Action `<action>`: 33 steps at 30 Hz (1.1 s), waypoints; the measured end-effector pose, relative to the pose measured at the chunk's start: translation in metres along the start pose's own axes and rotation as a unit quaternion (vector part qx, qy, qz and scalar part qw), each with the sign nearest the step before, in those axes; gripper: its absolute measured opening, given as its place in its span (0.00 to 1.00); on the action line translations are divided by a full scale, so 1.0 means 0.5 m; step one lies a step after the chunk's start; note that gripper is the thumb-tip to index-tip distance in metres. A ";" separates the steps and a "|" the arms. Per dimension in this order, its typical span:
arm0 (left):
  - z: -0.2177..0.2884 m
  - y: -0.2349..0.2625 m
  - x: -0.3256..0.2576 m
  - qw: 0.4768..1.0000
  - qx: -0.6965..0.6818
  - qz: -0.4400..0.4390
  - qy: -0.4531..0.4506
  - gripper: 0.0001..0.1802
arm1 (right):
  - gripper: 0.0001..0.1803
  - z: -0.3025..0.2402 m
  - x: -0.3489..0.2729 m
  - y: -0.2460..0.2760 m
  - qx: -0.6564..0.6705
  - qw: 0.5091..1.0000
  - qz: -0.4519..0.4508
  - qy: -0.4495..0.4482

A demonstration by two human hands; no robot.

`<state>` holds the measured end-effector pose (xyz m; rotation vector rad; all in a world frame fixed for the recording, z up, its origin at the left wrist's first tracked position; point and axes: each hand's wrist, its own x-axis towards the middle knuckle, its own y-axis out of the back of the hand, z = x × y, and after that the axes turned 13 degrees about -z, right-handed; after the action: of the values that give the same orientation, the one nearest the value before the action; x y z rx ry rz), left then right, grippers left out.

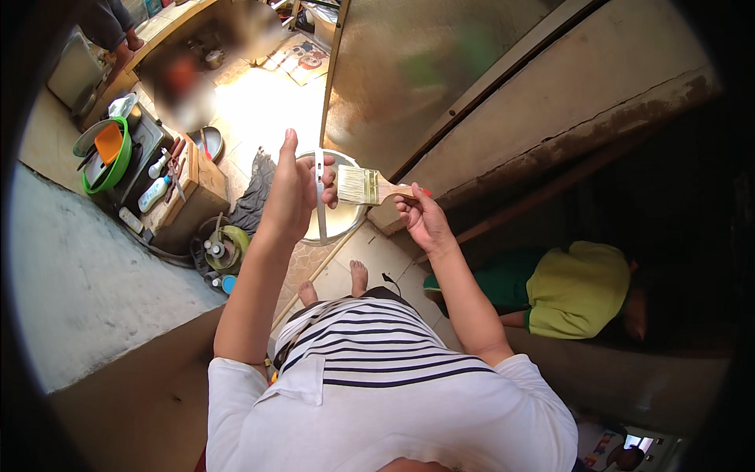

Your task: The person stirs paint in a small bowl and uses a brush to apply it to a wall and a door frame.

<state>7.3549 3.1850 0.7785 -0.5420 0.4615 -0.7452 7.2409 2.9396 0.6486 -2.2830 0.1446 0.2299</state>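
Observation:
My right hand (427, 221) pinches the wooden handle of a wide, flat paintbrush (360, 186) with pale bristles and a metal band. The bristles point left, close to the fingertips of my left hand (297, 193). My left hand has its thumb up and its fingers curled about a flat white strip with slots (321, 211), which looks like the bucket's handle. Below that hand is a round pale bucket (344, 236) with cream-coloured contents. My left hand covers part of it; whether it hangs or stands, I cannot tell.
To the left, a green basin (119, 175) holds an orange container, beside a wooden box (206, 185) with bottles and tools. Dark cloth (255, 193) lies by the bucket. A large panel (425, 86) and ledge rise ahead right. A person in a yellow-green top (578, 291) is at the right.

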 end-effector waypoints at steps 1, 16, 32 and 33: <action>0.000 -0.003 0.004 1.000 -0.006 0.006 0.005 0.45 | 0.16 -0.001 -0.003 0.006 0.013 1.000 -0.001 0.004; -0.011 0.009 0.002 0.999 -0.007 0.035 -0.007 0.44 | 0.15 -0.031 0.025 0.015 0.055 0.998 -0.017 -0.015; -0.028 0.060 -0.060 0.986 -0.025 0.149 -0.063 0.43 | 0.14 -0.028 0.101 -0.001 0.064 0.991 -0.095 -0.071; -0.031 0.067 -0.066 0.985 -0.028 0.155 -0.066 0.43 | 0.15 -0.030 0.102 -0.008 0.060 0.992 -0.089 -0.065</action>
<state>7.3417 3.2249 0.7529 -0.5539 0.4318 -0.3961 7.2932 2.9293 0.6504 -2.1391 -0.1094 0.2676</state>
